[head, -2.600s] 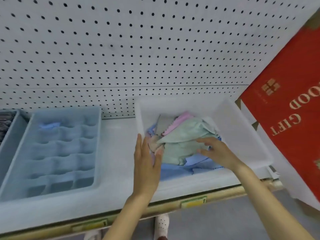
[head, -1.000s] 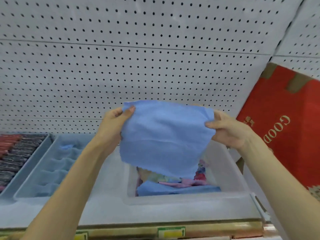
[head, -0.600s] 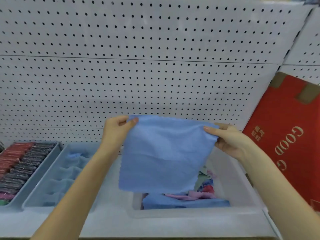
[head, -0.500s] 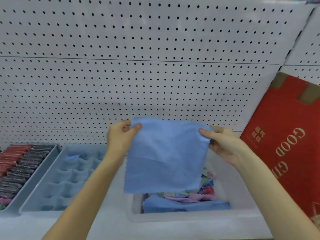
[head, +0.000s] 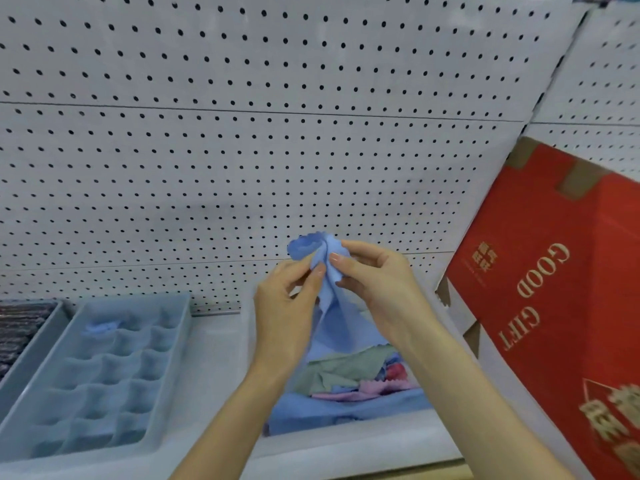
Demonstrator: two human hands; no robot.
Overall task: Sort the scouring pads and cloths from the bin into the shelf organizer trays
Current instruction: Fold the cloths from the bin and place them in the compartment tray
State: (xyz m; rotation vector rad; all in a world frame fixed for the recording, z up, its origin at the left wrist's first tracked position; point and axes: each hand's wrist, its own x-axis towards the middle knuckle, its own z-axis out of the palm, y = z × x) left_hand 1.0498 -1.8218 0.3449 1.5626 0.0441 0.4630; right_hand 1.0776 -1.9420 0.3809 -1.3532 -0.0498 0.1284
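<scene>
A blue cloth [head: 329,320] hangs bunched in front of me above the white bin [head: 346,441]. My left hand [head: 287,317] and my right hand [head: 377,289] both pinch its top corners, held close together. The bin holds several more cloths [head: 349,379] in green, pink, red and blue. To the left lies the blue organizer tray [head: 100,375] with many small compartments; a small blue item [head: 102,328] sits in a back one.
A grey tray [head: 20,337] with dark striped pads is at the far left. A red gift box [head: 561,306] leans at the right, close to the bin. White pegboard [head: 277,150] forms the back wall. The shelf edge runs along the bottom.
The cloth was held spread out flat between both hands; the hands have now come together and the cloth's top corners are gathered into a bunch.
</scene>
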